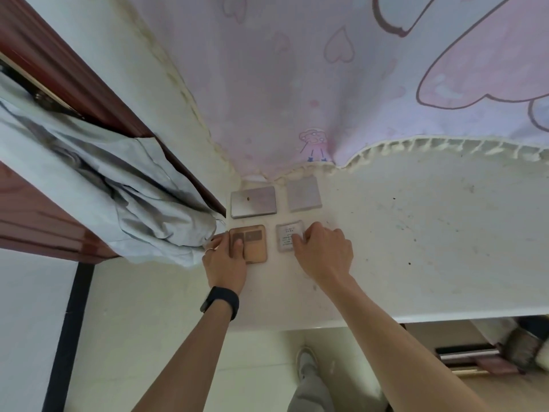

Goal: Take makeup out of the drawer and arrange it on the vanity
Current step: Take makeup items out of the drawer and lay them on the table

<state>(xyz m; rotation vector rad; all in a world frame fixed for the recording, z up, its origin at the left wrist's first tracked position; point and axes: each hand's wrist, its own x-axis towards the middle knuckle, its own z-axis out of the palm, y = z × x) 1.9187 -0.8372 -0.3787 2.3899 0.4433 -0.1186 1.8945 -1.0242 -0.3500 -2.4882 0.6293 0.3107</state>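
Makeup lies in a two-by-two block near the rear left corner of the surface, just in front of the hem of a pink cloth. At the front left is a tan palette, rounded at the corners, with two brown pans showing at its far end. Just beside it on the right lies a small square compact, pale, with a printed label facing up. Behind them lie a silver case and a grey case, both flat and closed.

The left hand holds the palette, thumb laid across its top and fingers curled at its left edge. The right hand grips the compact, fingers bent down over its right side.

All four look like light, rigid plastic with smooth faces. They would likely slide easily on the surface, and crack or spill powder if dropped. Taking each by two opposite edges and keeping it flat seems the safest hold; pressing on a lid could pop a clasp. The drawer stands open below the front right edge, its contents too blurred to name.
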